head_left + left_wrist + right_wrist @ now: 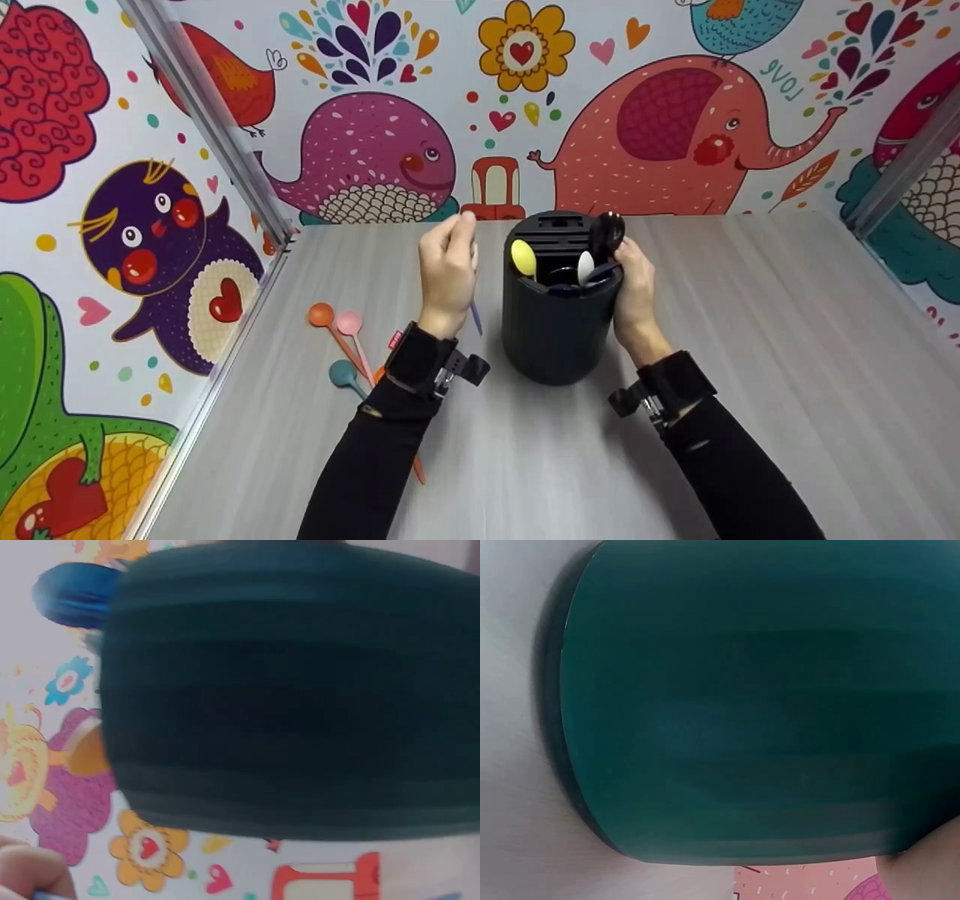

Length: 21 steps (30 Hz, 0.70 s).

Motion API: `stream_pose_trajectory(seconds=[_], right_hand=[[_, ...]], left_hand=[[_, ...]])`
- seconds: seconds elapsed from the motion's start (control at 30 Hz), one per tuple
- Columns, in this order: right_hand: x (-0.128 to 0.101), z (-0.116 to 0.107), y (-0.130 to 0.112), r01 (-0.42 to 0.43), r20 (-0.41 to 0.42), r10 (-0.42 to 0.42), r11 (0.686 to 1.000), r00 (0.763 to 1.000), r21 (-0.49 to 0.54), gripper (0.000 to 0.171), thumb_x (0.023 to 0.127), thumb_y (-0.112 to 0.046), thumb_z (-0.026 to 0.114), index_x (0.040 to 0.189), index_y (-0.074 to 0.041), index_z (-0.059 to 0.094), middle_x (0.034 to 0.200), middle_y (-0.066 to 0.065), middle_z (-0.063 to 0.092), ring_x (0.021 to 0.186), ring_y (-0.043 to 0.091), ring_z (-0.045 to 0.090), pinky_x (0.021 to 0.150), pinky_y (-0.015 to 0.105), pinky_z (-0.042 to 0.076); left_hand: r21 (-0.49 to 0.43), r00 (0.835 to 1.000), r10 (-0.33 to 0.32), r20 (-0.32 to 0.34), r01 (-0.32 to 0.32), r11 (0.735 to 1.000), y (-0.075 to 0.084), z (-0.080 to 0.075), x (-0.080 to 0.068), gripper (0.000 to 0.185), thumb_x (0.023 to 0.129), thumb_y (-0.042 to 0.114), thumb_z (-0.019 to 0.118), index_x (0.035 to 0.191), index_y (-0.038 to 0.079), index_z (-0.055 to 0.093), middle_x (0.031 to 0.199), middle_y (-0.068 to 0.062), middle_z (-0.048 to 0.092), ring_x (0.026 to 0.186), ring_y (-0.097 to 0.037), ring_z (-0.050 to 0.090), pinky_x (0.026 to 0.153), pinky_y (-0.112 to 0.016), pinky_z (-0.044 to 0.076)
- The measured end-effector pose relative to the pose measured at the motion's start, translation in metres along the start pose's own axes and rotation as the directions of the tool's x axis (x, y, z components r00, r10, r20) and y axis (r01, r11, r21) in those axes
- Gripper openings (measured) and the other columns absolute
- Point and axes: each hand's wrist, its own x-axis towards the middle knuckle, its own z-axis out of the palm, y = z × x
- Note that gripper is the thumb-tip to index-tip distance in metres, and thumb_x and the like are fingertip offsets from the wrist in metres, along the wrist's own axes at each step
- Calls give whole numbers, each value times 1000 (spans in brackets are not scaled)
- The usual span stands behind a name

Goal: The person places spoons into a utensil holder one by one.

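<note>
1. A dark round holder (553, 322) stands upright on the grey table (750, 360), near its middle and between the two hands.
2. Inside it stand a yellow spoon (523, 257) at the left, a white spoon (585, 267) toward the right, and a black spoon (606, 232) leaning at the right rim.
3. The right hand (634, 289) rests against the holder's upper right side, fingers curled round the rim where the black spoon leans; it seems to grip that spoon's handle, though the view is too small to be sure.
4. The left hand (448, 270) is raised just left of the holder, not touching it, fingers pinched together on a thin blue spoon (475, 317) whose handle hangs below the palm.
5. In both wrist views the holder's wall fills most of the frame, blurred.
6. On the table left of the left sleeve lie an orange spoon (322, 316), a pink spoon (349, 325) and a teal spoon (343, 373), close together.
7. Cartoon-animal walls (375, 150) surround the table.
</note>
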Motion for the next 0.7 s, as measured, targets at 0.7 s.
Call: stream_pose_trajectory(seconds=[0.7], right_hand=[[0,0,-1,-11,6,11,1000,1000,5,37,91,-15,42,108,-4,72,99,2,68,94,15,58,86,25,45]], left_hand=[[-412,987,158,-15,-151,899,59,22,23,41,103,11,36,63,14,30,53,5,21,40,-7,18,38,-23,12]])
